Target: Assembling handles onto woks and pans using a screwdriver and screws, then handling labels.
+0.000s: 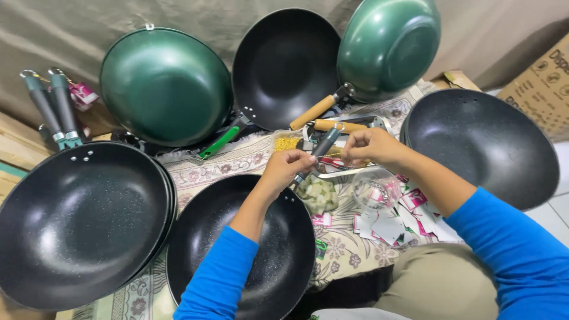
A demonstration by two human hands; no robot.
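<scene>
**Two hands at a wok handle, seen from above**

At the centre of the frame, a grey wok handle (325,144) was seen rising obliquely from the dark wok (249,249) lying in the lower middle. The left hand (288,168) was held just below and left of that handle, its fingertips pressed together in a pinch on something too small to be identified. The right hand (372,146) was placed just right of the handle's upper end, likewise pinched; a thin yellowish strand (333,155) appeared to be stretched between the two hands, across the handle. Whether the strand was touching the handle could not be told. Both forearms were covered by blue sleeves (220,278), cut off at the lower edge. A clear plastic cup (375,188) and scattered pink-and-white tags (391,225) lay on the patterned cloth (231,163) below the right hand. A small tub of yellow pieces (287,143) was partly hidden behind the left hand. Green woks (165,86) were leaned at upper left and upper right.
</scene>
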